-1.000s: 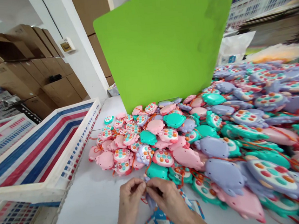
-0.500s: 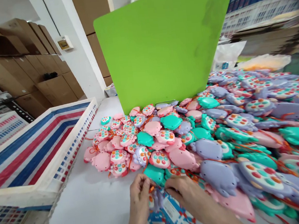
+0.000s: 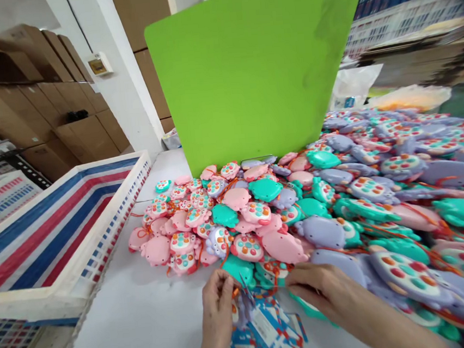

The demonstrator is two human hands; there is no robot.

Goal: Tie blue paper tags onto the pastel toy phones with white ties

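My left hand point(image 3: 218, 301) is closed in a pinch at the front of the table, on the orange cord point(image 3: 236, 292) of a small purple animal-shaped toy point(image 3: 242, 311) that hangs beside the fingers. To the right, my right hand point(image 3: 314, 282) has its fingers drawn together at the near edge of the toy pile, near an orange string point(image 3: 276, 285); what they hold, if anything, is hidden. A green toy point(image 3: 309, 306) lies partly under that hand. Blue, white and red printed tags point(image 3: 267, 329) are spread on the table between my wrists.
Pink, green and purple toys point(image 3: 284, 245) with orange cords heap across the table to the right. A green board point(image 3: 248, 85) stands behind them. At left is a white plastic crate point(image 3: 62, 289) with a striped lining. Cardboard boxes point(image 3: 8, 113) are stacked further back.
My right hand has moved right, away from my left hand and the tags, to the edge of the pile. My left hand stays nearly in place with the purple toy.
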